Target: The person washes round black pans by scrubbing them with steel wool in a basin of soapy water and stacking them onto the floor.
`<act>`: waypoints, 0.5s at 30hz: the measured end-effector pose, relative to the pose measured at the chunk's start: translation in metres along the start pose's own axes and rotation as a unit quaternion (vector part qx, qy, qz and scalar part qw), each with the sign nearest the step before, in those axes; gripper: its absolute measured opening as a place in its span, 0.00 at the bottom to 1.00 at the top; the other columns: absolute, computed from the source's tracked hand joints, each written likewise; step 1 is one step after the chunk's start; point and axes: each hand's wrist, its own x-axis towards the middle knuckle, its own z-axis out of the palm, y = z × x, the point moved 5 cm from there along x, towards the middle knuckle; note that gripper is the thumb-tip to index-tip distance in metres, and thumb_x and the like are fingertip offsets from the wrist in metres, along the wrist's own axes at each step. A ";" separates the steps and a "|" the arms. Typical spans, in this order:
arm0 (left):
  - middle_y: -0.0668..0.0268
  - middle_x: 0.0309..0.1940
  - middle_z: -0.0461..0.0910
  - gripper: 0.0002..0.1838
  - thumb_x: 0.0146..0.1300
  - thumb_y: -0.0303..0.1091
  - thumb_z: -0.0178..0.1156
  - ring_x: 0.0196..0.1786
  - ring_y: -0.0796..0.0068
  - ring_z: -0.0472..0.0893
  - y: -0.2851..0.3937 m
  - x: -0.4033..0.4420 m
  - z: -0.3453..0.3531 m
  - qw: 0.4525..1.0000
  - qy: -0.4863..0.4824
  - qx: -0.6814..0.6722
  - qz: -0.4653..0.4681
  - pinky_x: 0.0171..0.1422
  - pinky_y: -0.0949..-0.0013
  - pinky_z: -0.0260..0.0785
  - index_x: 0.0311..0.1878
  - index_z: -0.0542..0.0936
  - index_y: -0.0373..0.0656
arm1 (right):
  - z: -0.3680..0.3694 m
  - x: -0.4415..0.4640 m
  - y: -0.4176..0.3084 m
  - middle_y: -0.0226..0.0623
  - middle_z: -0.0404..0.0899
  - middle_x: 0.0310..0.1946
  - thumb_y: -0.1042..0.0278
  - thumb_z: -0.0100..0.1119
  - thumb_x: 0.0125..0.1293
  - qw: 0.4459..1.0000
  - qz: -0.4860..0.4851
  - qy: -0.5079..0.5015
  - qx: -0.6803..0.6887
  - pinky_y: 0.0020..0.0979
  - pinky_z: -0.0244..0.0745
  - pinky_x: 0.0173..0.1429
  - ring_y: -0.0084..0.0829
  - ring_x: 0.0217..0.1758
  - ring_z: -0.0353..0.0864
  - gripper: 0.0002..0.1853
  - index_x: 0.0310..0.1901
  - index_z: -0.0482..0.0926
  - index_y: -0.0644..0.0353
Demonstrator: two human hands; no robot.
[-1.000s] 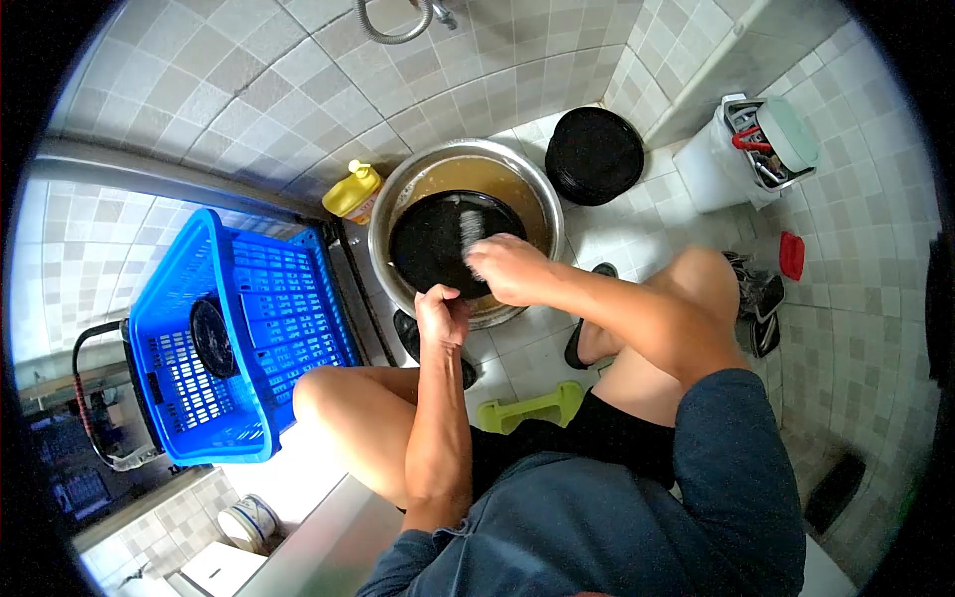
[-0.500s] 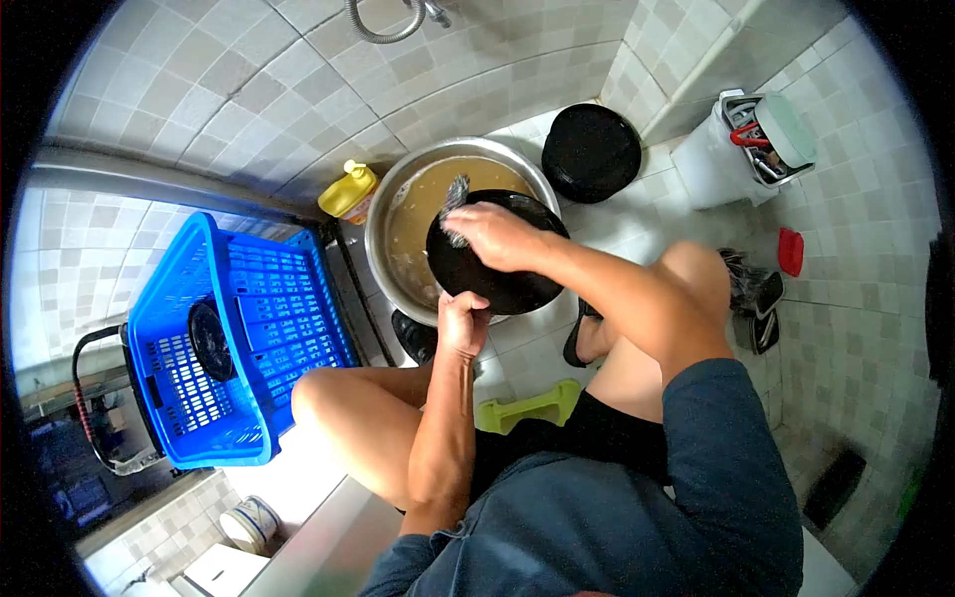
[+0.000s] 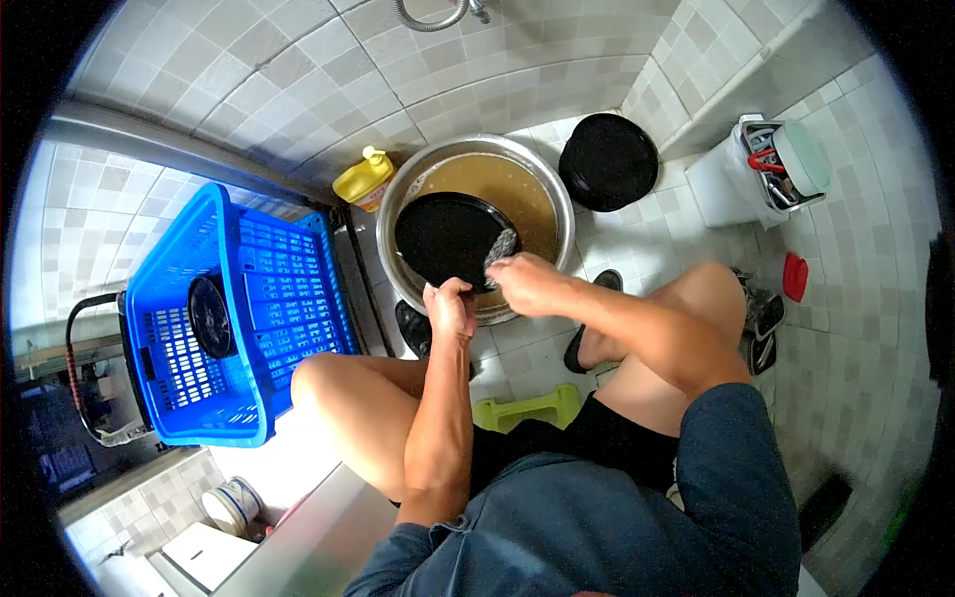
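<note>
My left hand [image 3: 451, 306] grips the near edge of a round black plate [image 3: 443, 239], with its thumb on the rim. The plate is tilted over a wide metal basin [image 3: 565, 204] of murky brown water [image 3: 507, 179]. In my right hand [image 3: 527, 286] is a grey steel wool scrubber [image 3: 501, 249], pressed near the plate's right edge. The fingers of that hand are closed around the scrubber's lower end.
Several black plates [image 3: 609, 162] are stacked right of the basin, a yellow pump bottle [image 3: 364, 181] left of it. A blue basket [image 3: 231, 328] holds a black round dish [image 3: 210, 315]. Farther right stands a white bucket [image 3: 731, 184] of utensils. Beneath me is a green stool [image 3: 527, 408].
The plate has shifted left over the basin. My right hand has drawn the scrubber from the plate's upper left part to its right edge. The view has shifted slightly.
</note>
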 end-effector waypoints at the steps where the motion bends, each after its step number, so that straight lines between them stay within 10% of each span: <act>1: 0.73 0.18 0.64 0.17 0.49 0.14 0.56 0.17 0.75 0.64 -0.001 0.002 0.001 1.000 0.007 -0.020 0.015 0.22 0.69 0.57 0.28 0.60 0.47 | -0.005 0.000 -0.013 0.59 0.84 0.40 0.76 0.51 0.59 0.999 -0.008 0.034 0.036 0.50 0.80 0.52 0.57 0.44 0.85 0.13 0.42 0.81 0.71; 9: 0.74 0.19 0.67 0.16 0.45 0.13 0.55 0.18 0.78 0.67 0.002 -0.005 0.007 1.000 -0.004 -0.022 0.009 0.23 0.73 0.58 0.31 0.67 0.46 | -0.015 -0.005 -0.006 0.55 0.84 0.38 0.74 0.53 0.59 0.990 0.034 0.035 -0.133 0.50 0.76 0.50 0.53 0.43 0.85 0.14 0.43 0.80 0.73; 15: 0.69 0.25 0.71 0.15 0.47 0.15 0.56 0.27 0.73 0.74 0.010 -0.024 0.023 0.994 -0.095 0.062 -0.009 0.27 0.66 0.66 0.28 0.63 0.46 | -0.041 0.025 0.053 0.63 0.73 0.63 0.77 0.46 0.64 0.987 0.111 0.071 -0.091 0.47 0.63 0.74 0.57 0.69 0.71 0.23 0.60 0.74 0.76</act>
